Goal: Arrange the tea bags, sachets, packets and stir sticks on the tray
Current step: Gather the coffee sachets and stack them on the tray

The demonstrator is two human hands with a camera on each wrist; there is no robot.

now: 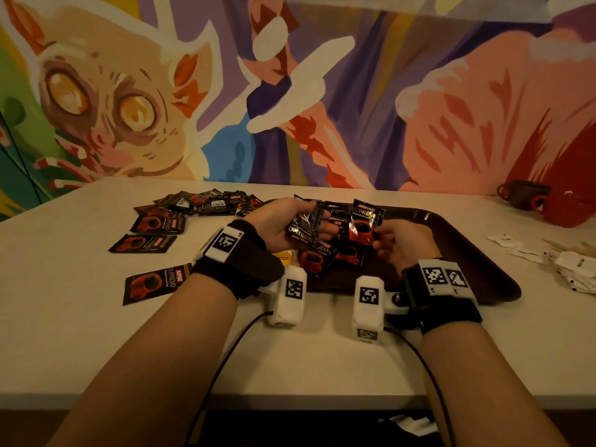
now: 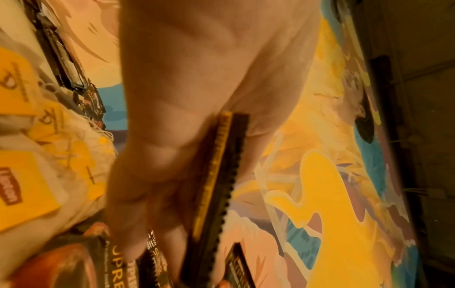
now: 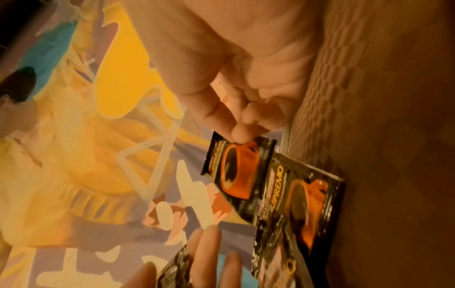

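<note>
My left hand [image 1: 283, 225] holds a black coffee packet [image 1: 303, 229] above the left part of the dark tray [image 1: 458, 250]; in the left wrist view that packet [image 2: 216, 187] shows edge-on against the palm. My right hand [image 1: 392, 241] pinches another black packet with a red cup [image 1: 364, 225] upright by its lower corner; the right wrist view shows the fingertips [image 3: 240, 134] on that packet [image 3: 236, 173]. More coffee packets [image 1: 329, 256] lie on the tray beneath both hands. Yellow-tagged tea bags [image 2: 27, 187] lie beside them.
Several loose coffee packets [image 1: 154, 224] are scattered on the white table left of the tray. White sachets and wooden stir sticks [image 1: 567, 262] lie at the right edge. A dark mug [image 1: 522, 193] and a red cup [image 1: 567, 208] stand at the back right by the mural wall.
</note>
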